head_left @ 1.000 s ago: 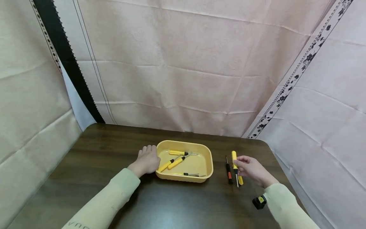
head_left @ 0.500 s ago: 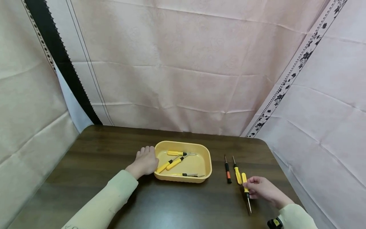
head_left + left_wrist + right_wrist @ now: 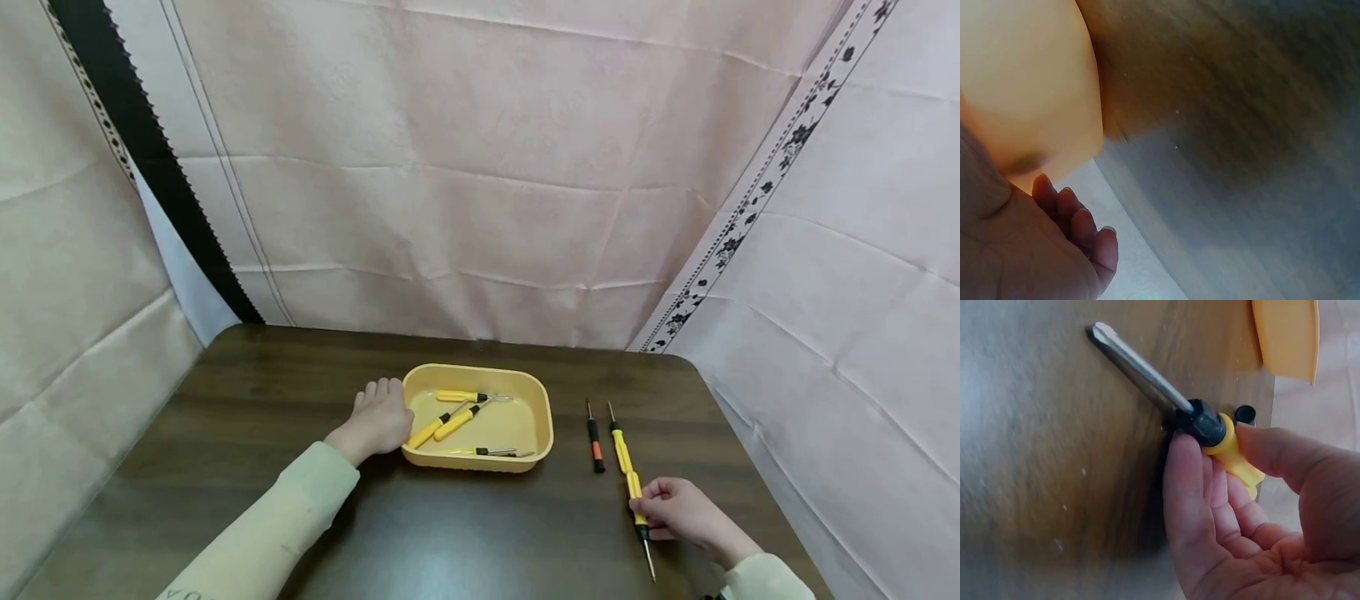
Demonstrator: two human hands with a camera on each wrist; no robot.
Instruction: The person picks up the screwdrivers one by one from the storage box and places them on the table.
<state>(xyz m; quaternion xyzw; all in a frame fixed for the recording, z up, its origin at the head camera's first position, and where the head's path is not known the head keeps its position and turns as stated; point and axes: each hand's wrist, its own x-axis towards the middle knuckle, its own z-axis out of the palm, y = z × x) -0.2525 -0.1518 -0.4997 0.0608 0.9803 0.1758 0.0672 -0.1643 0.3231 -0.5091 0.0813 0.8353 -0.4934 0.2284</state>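
The right hand (image 3: 681, 514) pinches a screwdriver (image 3: 1199, 419) at four o'clock from the tray (image 3: 543, 417), whose nine o'clock end the left hand (image 3: 375, 417) touches, fingers loose. Best handled level, lightly, clear of the next screwdriver (image 3: 622, 451).

I face a creased, pale pinkish cloth (image 3: 480, 208) hung behind my dark wood-grain table (image 3: 232, 408), a black band (image 3: 172, 179) at left, a floral border (image 3: 732, 244) at right, light gleaming on the wood

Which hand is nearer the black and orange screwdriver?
Right. In the head view, the right hand is lower right of the screwdriver; the left hand is beyond the tray, at its left end.
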